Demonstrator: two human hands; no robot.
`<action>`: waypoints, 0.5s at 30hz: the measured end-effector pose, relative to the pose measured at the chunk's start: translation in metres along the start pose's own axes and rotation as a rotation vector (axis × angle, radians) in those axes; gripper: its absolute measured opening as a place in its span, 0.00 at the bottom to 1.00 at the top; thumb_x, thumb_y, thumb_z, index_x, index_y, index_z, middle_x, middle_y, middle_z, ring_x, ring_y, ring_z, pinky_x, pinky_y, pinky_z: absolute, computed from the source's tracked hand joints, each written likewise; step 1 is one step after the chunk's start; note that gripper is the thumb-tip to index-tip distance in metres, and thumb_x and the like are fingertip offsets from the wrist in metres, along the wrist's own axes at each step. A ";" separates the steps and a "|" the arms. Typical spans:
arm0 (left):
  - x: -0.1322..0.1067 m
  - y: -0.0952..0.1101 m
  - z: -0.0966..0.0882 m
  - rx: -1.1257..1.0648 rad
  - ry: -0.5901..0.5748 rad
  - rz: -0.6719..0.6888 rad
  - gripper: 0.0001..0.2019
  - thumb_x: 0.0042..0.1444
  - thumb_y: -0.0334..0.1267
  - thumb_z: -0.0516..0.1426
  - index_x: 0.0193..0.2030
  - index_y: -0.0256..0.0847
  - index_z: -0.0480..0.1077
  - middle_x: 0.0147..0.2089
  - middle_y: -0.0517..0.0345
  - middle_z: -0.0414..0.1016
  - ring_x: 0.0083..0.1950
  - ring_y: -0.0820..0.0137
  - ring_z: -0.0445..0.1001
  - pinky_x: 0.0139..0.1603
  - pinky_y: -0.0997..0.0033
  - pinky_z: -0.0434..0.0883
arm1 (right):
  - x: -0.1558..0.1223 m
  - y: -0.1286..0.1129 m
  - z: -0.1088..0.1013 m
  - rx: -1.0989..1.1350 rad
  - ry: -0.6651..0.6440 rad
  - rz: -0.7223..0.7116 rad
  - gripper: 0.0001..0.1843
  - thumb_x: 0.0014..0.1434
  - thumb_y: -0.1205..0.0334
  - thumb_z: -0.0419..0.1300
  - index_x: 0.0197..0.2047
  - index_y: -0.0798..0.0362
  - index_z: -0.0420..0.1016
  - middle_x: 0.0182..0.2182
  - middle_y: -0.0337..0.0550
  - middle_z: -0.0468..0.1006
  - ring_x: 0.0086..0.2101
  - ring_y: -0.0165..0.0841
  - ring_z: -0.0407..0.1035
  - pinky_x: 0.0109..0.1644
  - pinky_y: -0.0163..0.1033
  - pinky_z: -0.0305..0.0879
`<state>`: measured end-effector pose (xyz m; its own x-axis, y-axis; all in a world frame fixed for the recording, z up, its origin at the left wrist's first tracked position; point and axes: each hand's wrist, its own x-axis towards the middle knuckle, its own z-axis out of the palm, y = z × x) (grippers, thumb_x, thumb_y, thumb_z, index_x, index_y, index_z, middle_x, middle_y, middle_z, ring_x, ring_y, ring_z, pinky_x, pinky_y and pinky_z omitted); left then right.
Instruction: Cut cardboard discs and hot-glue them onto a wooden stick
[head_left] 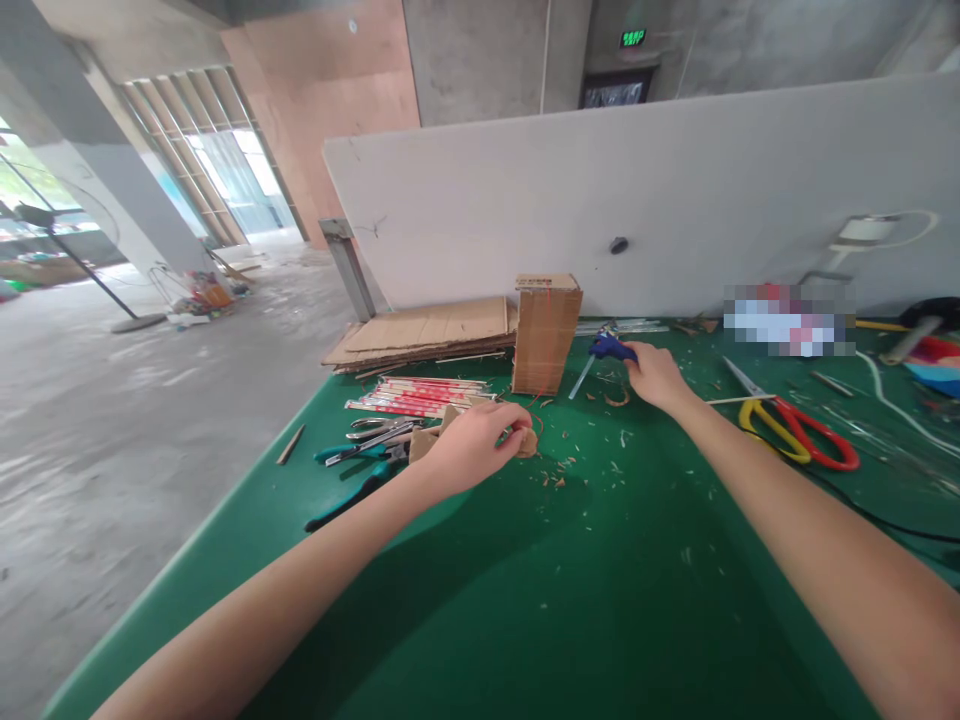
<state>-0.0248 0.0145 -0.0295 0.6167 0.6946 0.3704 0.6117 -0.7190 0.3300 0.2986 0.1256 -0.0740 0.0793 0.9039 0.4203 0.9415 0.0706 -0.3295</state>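
My left hand (476,440) is closed round a small piece of cardboard (429,438) just above the green table (570,600). My right hand (654,374) reaches further back and grips the blue handle of a tool with a thin metal tip (606,350), which lies on the table. An upright cardboard box (545,332) stands just left of that tool, behind my left hand. Small cardboard scraps (559,472) are scattered between my hands.
Flat cardboard sheets (427,332) lie at the back left, red-and-white sticks (420,395) in front of them, pliers (364,452) near the left edge. Red-and-yellow scissors (795,425) and cables lie right. A white partition board (675,190) closes the table's back.
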 end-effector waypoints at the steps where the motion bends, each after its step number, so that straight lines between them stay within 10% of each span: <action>1: 0.000 0.000 0.000 -0.005 -0.002 0.000 0.08 0.59 0.33 0.49 0.41 0.43 0.68 0.39 0.59 0.75 0.42 0.69 0.72 0.43 0.68 0.68 | 0.002 0.000 0.002 -0.035 -0.008 -0.001 0.23 0.59 0.65 0.48 0.57 0.59 0.66 0.50 0.58 0.73 0.50 0.50 0.65 0.51 0.53 0.60; 15: -0.001 0.002 0.003 -0.025 -0.008 0.032 0.09 0.60 0.33 0.48 0.40 0.43 0.69 0.40 0.58 0.75 0.42 0.70 0.72 0.43 0.67 0.69 | -0.002 -0.019 0.011 -0.236 -0.101 -0.080 0.22 0.59 0.61 0.51 0.56 0.48 0.69 0.43 0.50 0.79 0.44 0.47 0.70 0.44 0.49 0.64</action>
<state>-0.0228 0.0128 -0.0316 0.6400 0.6711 0.3742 0.5787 -0.7414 0.3398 0.2770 0.1267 -0.0780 -0.0204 0.9378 0.3466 0.9947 0.0540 -0.0874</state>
